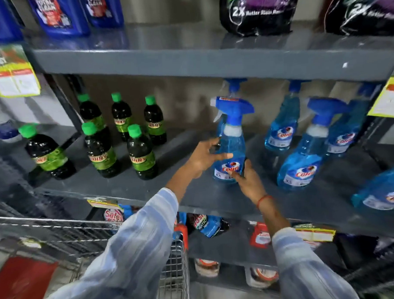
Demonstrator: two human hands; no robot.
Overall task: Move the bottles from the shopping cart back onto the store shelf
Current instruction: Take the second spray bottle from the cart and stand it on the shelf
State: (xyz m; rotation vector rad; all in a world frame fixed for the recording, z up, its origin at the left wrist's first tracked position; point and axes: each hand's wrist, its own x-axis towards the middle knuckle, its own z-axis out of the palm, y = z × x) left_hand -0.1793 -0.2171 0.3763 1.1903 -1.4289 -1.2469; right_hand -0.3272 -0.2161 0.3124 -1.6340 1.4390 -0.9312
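A blue spray bottle with a blue trigger head stands upright on the grey middle shelf. My left hand wraps its left side, thumb across the front. My right hand touches its lower right by the label. Several more blue spray bottles stand or lean to the right on the same shelf. The wire shopping cart sits below my left arm; its contents are hidden.
Several dark bottles with green caps stand on the left of the middle shelf. The upper shelf carries blue jugs and black pouches. Packets lie on the lower shelf. Yellow price tags hang at both sides.
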